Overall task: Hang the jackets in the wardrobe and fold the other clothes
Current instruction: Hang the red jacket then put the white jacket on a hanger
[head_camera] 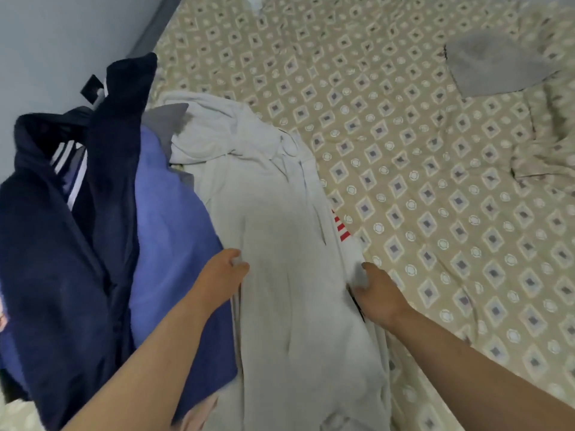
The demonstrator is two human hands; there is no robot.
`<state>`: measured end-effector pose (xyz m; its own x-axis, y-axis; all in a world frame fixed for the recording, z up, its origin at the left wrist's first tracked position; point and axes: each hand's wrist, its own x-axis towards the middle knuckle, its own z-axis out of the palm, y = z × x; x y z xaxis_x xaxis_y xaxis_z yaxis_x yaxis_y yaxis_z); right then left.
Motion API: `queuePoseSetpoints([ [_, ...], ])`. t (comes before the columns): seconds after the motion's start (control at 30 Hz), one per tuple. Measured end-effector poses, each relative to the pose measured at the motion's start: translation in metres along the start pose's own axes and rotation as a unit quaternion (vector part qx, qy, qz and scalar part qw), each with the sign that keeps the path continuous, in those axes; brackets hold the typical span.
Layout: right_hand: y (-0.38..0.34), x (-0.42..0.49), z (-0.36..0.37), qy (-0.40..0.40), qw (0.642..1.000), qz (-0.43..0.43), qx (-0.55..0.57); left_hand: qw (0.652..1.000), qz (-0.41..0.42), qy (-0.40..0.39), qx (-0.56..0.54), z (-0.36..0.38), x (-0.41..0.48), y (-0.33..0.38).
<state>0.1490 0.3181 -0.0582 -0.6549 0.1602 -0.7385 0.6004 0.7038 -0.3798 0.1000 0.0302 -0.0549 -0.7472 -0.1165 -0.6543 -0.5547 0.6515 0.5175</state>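
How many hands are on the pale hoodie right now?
2. The left hand pinches the pale hoodie at its left edge, beside the blue garment. The right hand grips its right edge. Neither is hidden.

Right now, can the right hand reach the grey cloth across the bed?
Probably not: the right hand grips the pale garment; the grey cloth lies far off, though only bare bedsheet lies between.

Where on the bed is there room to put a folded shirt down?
The big bare stretch of patterned bedsheet, between the white hoodie and the grey cloth, is free. The near right corner beside the right hand is bare too. The left side is crowded: the navy jacket and blue garment pile against the wall.
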Motion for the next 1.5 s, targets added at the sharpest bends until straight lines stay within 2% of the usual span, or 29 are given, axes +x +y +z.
queuePoseSetpoints([
  [0.07,-0.005,0.031,0.007,0.052,0.999,-0.006,0.014,1.000,-0.008,0.019,0.001,0.007,0.029,0.001],
  [0.2,-0.013,0.071,0.015,0.145,0.989,-0.017,0.031,0.994,-0.025,0.105,0.006,0.012,0.068,0.009],
  [0.27,-0.024,0.079,0.014,0.147,0.984,-0.027,0.095,0.987,-0.023,0.156,-0.039,0.008,0.082,0.012],
  [0.33,-0.032,0.085,0.013,0.115,0.987,-0.047,0.103,0.981,0.015,0.190,-0.045,0.002,0.095,0.014],
  [0.4,-0.034,0.085,0.009,0.107,0.987,-0.070,0.096,0.986,0.023,0.165,-0.029,-0.003,0.100,0.017],
  [0.47,-0.029,0.078,-0.001,0.135,0.980,-0.076,0.127,0.993,0.015,0.111,-0.031,-0.004,0.096,0.022],
  [0.6,0.005,0.053,-0.018,0.177,0.964,-0.020,0.197,0.995,0.046,0.088,-0.007,0.002,0.070,0.028],
  [0.67,0.026,0.038,-0.024,0.186,0.963,0.008,0.195,0.996,0.036,0.072,-0.022,0.014,0.051,0.027],
  [0.73,0.046,0.020,-0.030,0.187,0.965,0.026,0.183,0.999,0.000,0.020,-0.041,0.031,0.032,0.025],
  [0.8,0.073,0.004,-0.031,0.179,0.970,0.049,0.155,1.000,-0.014,-0.017,-0.003,0.046,0.008,0.022],
  [0.83,0.087,-0.003,-0.030,0.172,0.974,0.063,0.135,0.999,0.023,-0.003,0.039,0.053,0.002,0.016],
  [0.9,0.110,-0.014,-0.030,0.143,0.982,0.085,0.094,0.986,0.066,-0.034,0.152,0.063,-0.006,0.004],
  [0.97,0.121,-0.024,-0.032,0.079,0.989,0.112,0.054,0.962,0.031,-0.089,0.257,0.071,-0.014,-0.009],
  [1.03,0.116,-0.031,-0.039,0.024,0.989,0.132,0.067,0.947,-0.013,-0.137,0.291,0.070,-0.020,-0.012],
  [1.07,0.112,-0.031,-0.044,0.022,0.988,0.133,0.080,0.947,-0.034,-0.135,0.288,0.069,-0.020,-0.010],
  [1.1,0.105,-0.028,-0.048,0.041,0.987,0.126,0.093,0.955,-0.034,-0.110,0.272,0.067,-0.019,-0.006],
  [1.17,0.090,-0.013,-0.056,0.099,0.981,0.090,0.139,0.981,-0.003,0.008,0.195,0.059,-0.020,0.007],
  [1.23,0.067,0.007,-0.061,0.108,0.979,0.046,0.166,0.985,0.041,0.141,0.094,0.054,-0.013,0.020],
  [1.27,0.056,0.019,-0.059,0.101,0.980,0.038,0.168,0.981,0.067,0.179,0.034,0.053,-0.010,0.027],
  [1.3,0.047,0.031,-0.058,0.093,0.980,0.041,0.172,0.977,0.082,0.194,-0.018,0.054,-0.002,0.033],
  [1.4,0.027,0.055,-0.047,0.080,0.984,0.040,0.152,0.982,0.034,0.119,-0.141,0.063,0.023,0.047],
  [1.5,0.019,0.053,-0.035,0.032,0.991,0.013,0.127,0.979,0.001,0.077,-0.189,0.076,0.040,0.052],
])
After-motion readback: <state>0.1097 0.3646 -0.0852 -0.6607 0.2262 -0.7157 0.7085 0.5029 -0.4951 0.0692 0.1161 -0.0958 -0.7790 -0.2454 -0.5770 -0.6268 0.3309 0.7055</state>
